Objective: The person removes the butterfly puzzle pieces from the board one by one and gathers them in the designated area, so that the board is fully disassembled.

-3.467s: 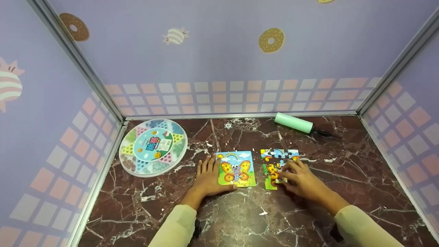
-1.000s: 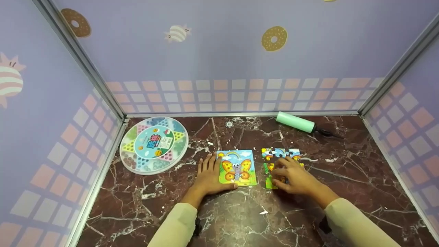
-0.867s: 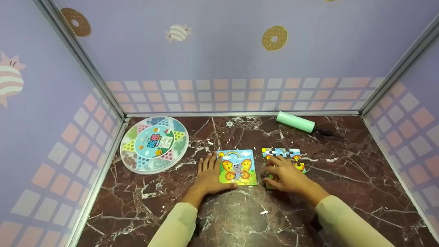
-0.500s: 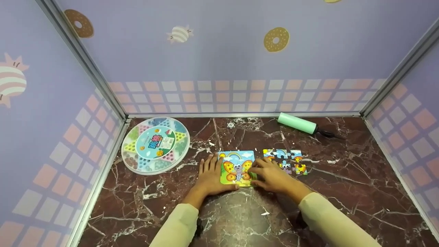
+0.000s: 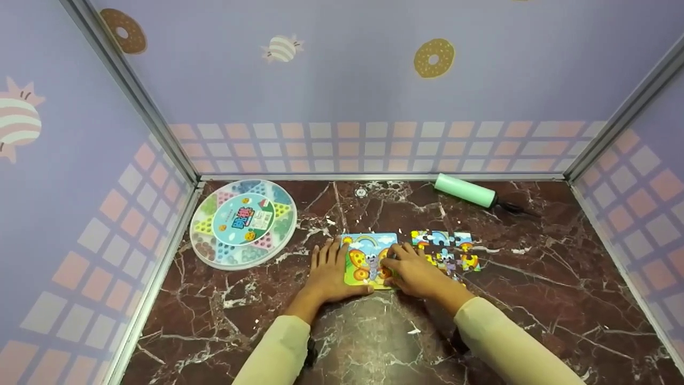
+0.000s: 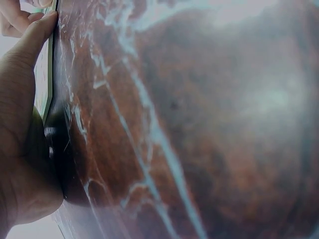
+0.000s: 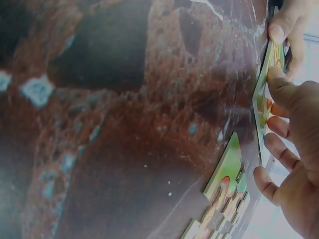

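My left hand (image 5: 327, 278) rests over the left side of a square butterfly picture board (image 5: 368, 243), its thumb along the lower edge. The right hand (image 5: 419, 275) reaches in from the right, its fingertips touching the board's right half. In the right wrist view its thumb and bent, spaced fingers (image 7: 281, 127) lie on the board; I see no piece between them. To the right are several loose jigsaw pieces (image 5: 441, 238) with the same butterfly scene, partly hidden by the right hand. A green piece (image 7: 230, 164) appears in the right wrist view.
A round Chinese checkers set (image 5: 243, 224) lies at the back left. A mint green hand pump (image 5: 465, 190) with a black end lies at the back right. Near the wall is a small round disc (image 5: 360, 192). Patterned walls enclose the dark marble-look table (image 5: 368, 342).
The right hand has moved left from the loose pieces onto the board's right half, uncovering more of the pieces. The left hand stays put on the board.
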Demonstrator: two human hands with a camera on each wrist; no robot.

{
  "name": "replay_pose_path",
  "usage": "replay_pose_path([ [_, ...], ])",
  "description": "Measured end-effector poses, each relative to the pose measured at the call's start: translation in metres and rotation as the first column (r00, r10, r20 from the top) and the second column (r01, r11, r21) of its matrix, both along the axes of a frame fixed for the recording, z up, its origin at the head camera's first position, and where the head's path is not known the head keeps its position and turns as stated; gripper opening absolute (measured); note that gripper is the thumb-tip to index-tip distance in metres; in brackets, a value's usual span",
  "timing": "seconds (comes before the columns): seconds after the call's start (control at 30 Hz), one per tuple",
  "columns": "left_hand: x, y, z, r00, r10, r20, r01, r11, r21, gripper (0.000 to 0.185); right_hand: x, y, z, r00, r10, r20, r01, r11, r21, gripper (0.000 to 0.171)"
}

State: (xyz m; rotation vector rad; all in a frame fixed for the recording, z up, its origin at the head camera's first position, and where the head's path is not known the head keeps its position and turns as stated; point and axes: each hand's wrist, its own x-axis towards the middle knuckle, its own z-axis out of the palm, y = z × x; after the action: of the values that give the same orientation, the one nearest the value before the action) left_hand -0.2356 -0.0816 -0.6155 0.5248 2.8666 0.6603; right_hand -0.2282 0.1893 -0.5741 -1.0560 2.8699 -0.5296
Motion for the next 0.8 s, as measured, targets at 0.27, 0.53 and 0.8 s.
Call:
replay_pose_path([
  [0.27,0.0015,0.0008,0.0001,1.000,-0.005,-0.022,0.005,1.000,-0.005,0.139,0.0004,-0.0012,-0.0011,1.000,-0.025,0.001,0.025,0.999,-0.038,0.027],
  [0.53,-0.0005,0.0020,-0.0028,1.000,0.004,-0.013,-0.004,1.000,-0.007,0.138,0.0000,-0.0024,0.0009,0.999,-0.038,-0.018,0.038,0.999,-0.008,0.024],
  [0.8,0.0002,0.0010,-0.0008,1.000,0.009,-0.007,-0.009,1.000,-0.019,0.138,-0.0002,-0.0043,0.0012,0.999,-0.033,-0.014,0.033,0.999,-0.007,0.025],
])
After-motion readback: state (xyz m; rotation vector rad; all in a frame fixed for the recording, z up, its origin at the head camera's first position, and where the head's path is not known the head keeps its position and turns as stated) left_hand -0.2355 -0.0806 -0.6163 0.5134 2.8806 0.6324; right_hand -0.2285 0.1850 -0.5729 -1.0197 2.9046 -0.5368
